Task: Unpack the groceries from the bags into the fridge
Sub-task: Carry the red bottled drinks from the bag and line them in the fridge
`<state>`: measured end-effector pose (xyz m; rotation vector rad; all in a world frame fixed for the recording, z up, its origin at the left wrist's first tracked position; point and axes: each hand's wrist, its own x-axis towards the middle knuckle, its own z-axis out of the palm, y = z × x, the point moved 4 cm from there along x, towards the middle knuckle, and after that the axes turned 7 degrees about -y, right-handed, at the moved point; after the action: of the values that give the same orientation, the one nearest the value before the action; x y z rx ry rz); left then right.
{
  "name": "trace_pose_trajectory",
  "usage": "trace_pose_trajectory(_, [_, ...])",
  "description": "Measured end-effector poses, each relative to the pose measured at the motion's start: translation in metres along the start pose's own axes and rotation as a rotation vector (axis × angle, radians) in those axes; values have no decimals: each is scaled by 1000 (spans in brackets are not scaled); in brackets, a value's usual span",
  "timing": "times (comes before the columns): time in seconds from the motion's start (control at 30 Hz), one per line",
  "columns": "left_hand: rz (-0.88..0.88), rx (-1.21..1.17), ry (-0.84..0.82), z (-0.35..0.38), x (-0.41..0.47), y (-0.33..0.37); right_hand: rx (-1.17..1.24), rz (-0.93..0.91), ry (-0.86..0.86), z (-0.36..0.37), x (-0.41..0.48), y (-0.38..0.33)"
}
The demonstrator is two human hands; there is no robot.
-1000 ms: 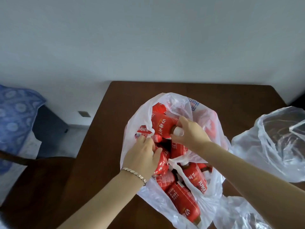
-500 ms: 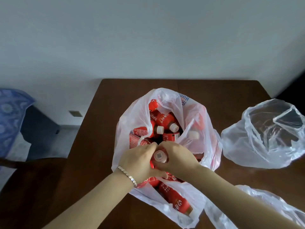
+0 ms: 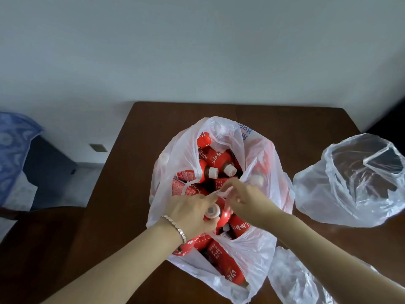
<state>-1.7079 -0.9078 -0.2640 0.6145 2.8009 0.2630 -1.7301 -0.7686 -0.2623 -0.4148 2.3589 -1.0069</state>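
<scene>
A white plastic bag (image 3: 260, 255) stands open on the brown table (image 3: 140, 150), filled with several red bottles with white caps (image 3: 215, 160). My left hand (image 3: 188, 213), with a bracelet on the wrist, grips one red bottle (image 3: 221, 212) by its neck just above the pile, cap towards me. My right hand (image 3: 245, 199) is beside it over the bag's mouth, blurred, and its fingertips pinch the thin white handle strip of the bag that crosses over the bottles.
An empty clear plastic bag (image 3: 350, 185) sits open at the right on the table. Another crumpled bag (image 3: 293, 281) lies at the lower right. A dark chair (image 3: 32, 242) and blue patterned fabric (image 3: 13, 141) are at the left. A pale wall is behind.
My right hand has let go of the bottle's neck and moved up to the bag's handle strip. My left hand keeps its hold on the bottle.
</scene>
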Motion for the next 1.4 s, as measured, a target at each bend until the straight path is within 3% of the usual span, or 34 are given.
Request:
trace_pose_trajectory(0.1, [-51, 89, -44, 6, -2, -3, -111, 99, 308, -21, 31, 7])
trace_pose_trajectory(0.23, [-84, 125, -99, 4, 0, 0, -329, 394, 189, -8, 79, 22])
trace_pose_trajectory(0.33, [-103, 123, -115, 3, 3, -1, -288, 478, 259, -2, 94, 35])
trace_pose_trajectory(0.63, [-104, 174, -153, 7, 3, -4, -116, 133, 475, -38, 46, 0])
trace_pose_trajectory(0.83, [-122, 214, -126, 7, 1, 3, -38, 72, 567, -79, -33, -13])
trace_pose_trajectory(1.1, [-224, 130, -82, 10, 0, -1, -146, 190, 398, -67, -88, 2])
trace_pose_trajectory(1.2, [-237, 58, -72, -2, 3, 1, -145, 242, 414, -57, -107, 1])
trace_pose_trajectory(1.4, [4, 120, 17, -75, -1, 26, -82, 399, 592, -40, -146, -16])
